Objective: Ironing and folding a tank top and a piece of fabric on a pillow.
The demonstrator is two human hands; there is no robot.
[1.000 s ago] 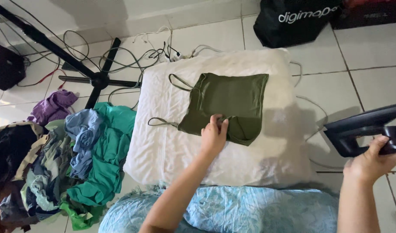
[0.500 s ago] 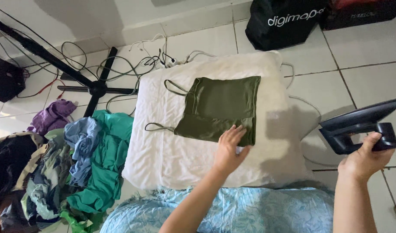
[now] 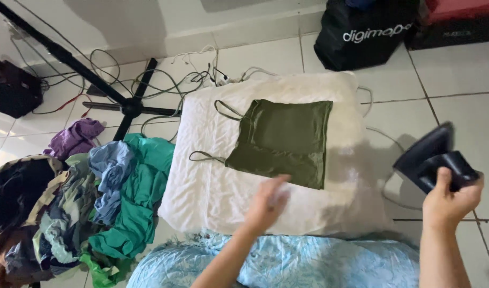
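My right hand (image 3: 451, 196) is wrapped tight around the handle of a dark iron (image 3: 434, 157), fingers curled shut on it, thumb up along the near side. I hold it in the air off the right edge of the white pillow (image 3: 217, 186), above the tiled floor (image 3: 457, 101), soleplate tipped up and facing left and far. A thin cord (image 3: 385, 140) trails on the tiles near it.

My left hand (image 3: 269, 201) is blurred, so I cannot tell how far the fingers are spread; they look loose and point far. It sits over the bare pillow just near of the olive green camisole (image 3: 281, 140); I cannot tell whether it touches the hem or the pillow. It holds nothing that I can see.

The camisole lies flat in the middle of the pillow, folded to a rough rectangle, both thin straps (image 3: 225, 109) out to the left.

Near edge: a light blue patterned cloth (image 3: 308, 261) across my lap area, touching the pillow's near side. Left of the pillow, a pile of clothes (image 3: 84, 202) with a green piece, a pale blue one and a purple one. Far left, a black stand (image 3: 128, 106) with tangled cables (image 3: 196, 69). Far right, a black bag (image 3: 364, 32) against the wall.
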